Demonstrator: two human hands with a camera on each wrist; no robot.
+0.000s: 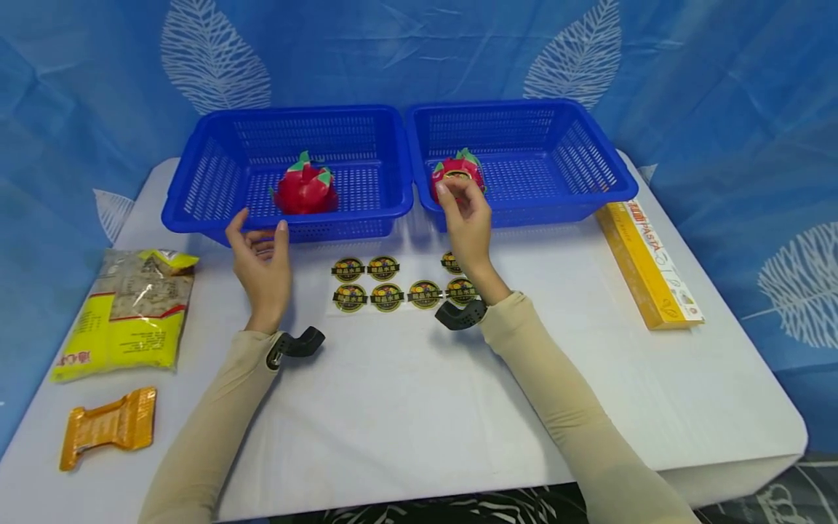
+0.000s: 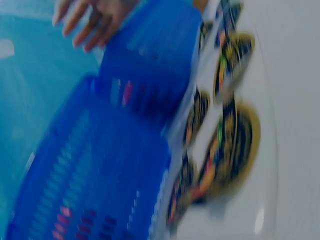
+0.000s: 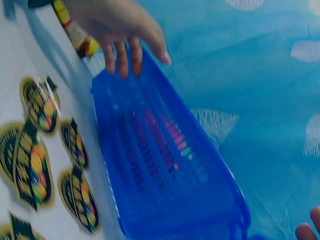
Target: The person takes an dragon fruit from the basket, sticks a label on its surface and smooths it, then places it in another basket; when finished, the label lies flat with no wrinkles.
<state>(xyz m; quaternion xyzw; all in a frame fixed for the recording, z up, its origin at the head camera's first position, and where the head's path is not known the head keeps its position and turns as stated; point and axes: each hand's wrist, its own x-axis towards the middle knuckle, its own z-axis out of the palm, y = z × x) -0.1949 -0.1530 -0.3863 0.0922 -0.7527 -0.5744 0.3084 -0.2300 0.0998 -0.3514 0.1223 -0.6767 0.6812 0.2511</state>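
Note:
Two red dragon fruits with green tips sit in blue plastic baskets, one in each. My left hand [image 1: 263, 280] is at the front rim of the left basket [image 1: 393, 211], fingers loosely bent, holding nothing; whether it touches the rim I cannot tell. Behind the rim lies the left dragon fruit [image 1: 305, 188]. My right hand [image 1: 473, 225] is raised over the front of the right basket [image 1: 556, 211], fingers loosely bent with nothing visible between them. It partly covers the right dragon fruit [image 1: 466, 165], which bears a dark round label. Below the baskets lies a sheet of round black-and-gold stickers [image 1: 387, 297].
A yellow bag [image 1: 124, 313] and an orange wrapped packet [image 1: 110, 426] lie on the left of the white table [image 1: 406, 407]. A yellow pasta box [image 1: 648, 266] lies at the right, beside the right basket. A blue curtain [image 1: 406, 51] hangs behind.

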